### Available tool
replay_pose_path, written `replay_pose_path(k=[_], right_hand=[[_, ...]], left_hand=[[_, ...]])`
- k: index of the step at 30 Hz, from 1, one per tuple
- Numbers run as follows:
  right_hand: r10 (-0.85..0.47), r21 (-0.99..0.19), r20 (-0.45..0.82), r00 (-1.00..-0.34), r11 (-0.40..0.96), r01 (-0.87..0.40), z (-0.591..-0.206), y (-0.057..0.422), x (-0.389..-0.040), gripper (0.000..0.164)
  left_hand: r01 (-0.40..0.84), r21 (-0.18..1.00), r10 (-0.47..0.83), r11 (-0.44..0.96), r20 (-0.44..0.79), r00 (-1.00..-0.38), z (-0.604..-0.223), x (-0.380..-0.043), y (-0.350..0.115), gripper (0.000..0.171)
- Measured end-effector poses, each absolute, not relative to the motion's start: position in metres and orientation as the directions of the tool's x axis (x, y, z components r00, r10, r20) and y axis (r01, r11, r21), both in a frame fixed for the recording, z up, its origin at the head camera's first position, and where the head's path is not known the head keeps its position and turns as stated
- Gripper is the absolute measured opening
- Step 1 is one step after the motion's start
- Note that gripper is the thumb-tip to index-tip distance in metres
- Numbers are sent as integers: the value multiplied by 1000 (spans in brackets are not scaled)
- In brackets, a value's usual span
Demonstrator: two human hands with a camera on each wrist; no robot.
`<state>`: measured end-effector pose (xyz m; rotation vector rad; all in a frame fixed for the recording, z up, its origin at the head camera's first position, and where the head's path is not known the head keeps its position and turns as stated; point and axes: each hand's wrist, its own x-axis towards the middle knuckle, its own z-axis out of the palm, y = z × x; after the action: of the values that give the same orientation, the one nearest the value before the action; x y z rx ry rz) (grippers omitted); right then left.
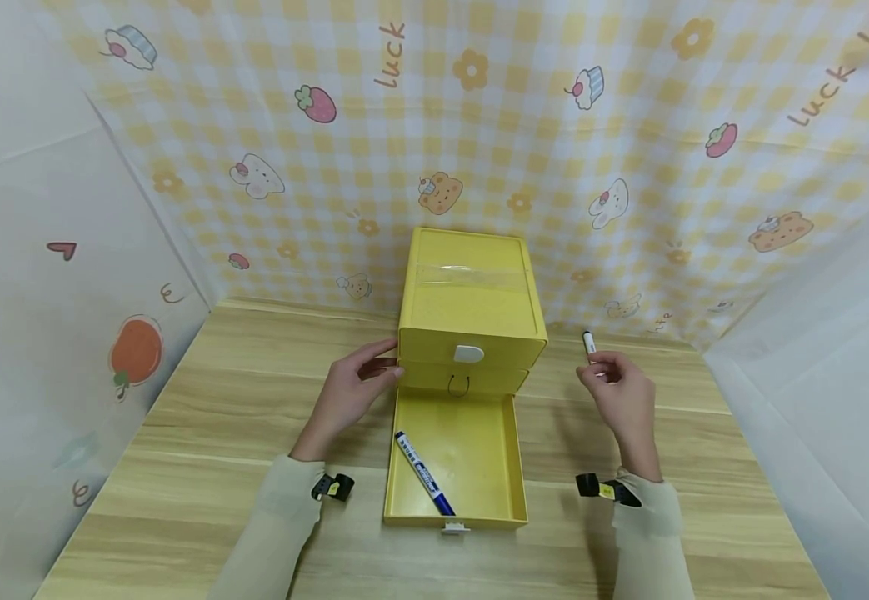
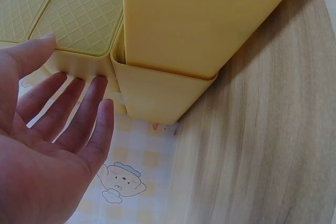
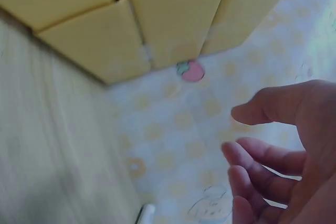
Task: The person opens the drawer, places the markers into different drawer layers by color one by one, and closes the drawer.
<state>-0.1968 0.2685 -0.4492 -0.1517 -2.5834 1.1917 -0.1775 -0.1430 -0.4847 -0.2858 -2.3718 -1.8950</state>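
A yellow drawer box (image 1: 479,304) stands at the back of the table, its bottom drawer (image 1: 518,467) pulled out toward me. A white and blue marker (image 1: 425,473) lies slanted inside that drawer. My left hand (image 1: 346,387) is at the box's left side, fingertips right at its wall; in the left wrist view the hand (image 2: 63,129) has its fingers spread and loosely bent. Right of the box, my right hand (image 1: 621,396) is over the table near a white marker with a dark cap (image 1: 589,342). The right wrist view shows nothing between thumb and fingers, with the marker (image 3: 147,213) apart from them.
Behind the box hangs a yellow checked cloth (image 1: 374,167) with printed figures. White sheets (image 1: 67,275) bound the left and right sides. The wooden table (image 1: 239,417) extends on both sides of the box. Clear tape (image 1: 464,275) crosses the box top.
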Motion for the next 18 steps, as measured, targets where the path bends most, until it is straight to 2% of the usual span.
replay_pose_path(k=[9, 18], right_hand=[[341, -780, 218, -914, 624, 46, -470, 288, -207, 33], [406, -798, 108, -907, 580, 164, -485, 303, -210, 47]], left_hand=[[201, 957, 87, 208, 187, -979, -485, -178, -143, 53], [202, 957, 90, 208, 187, -978, -485, -178, -142, 53]])
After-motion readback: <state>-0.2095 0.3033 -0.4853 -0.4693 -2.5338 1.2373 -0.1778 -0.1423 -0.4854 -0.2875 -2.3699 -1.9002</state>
